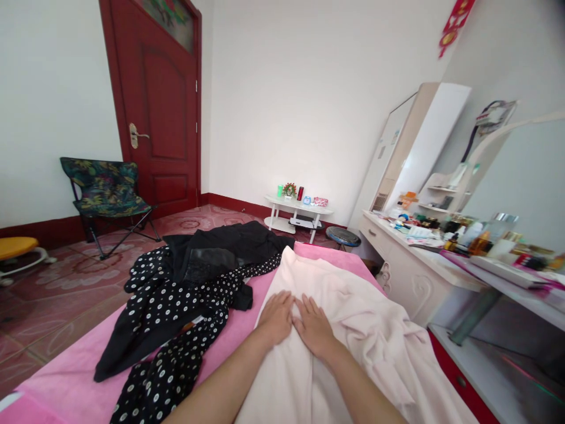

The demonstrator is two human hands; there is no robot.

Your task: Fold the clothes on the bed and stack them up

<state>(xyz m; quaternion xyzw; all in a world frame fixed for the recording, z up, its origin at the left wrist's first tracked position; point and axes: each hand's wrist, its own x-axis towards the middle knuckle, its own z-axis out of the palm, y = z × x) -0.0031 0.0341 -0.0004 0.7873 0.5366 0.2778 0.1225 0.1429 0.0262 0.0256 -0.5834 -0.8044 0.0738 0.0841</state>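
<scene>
A cream-coloured cloth point(371, 330), perhaps a blanket or garment, lies spread and wrinkled over the right part of a pink bed cover point(229, 347). My left hand point(277, 317) rests flat on the cloth near its left edge, fingers stretched forward. Right beside it, my right hand point(313, 327) also lies palm down on the cloth, fingers spread a little. Neither hand grips anything. To the left of my hands is a heap of clothes: a black garment with white dots point(176, 300) and a plain black garment point(229, 241).
A dressing table point(408, 253) crowded with bottles stands along the right, below a mirror point(525, 171). Ahead are a low white table point(282, 203), a round stool point(343, 237) and a tall white cabinet point(424, 135). A folding chair point(108, 191) stands by the red door point(163, 112).
</scene>
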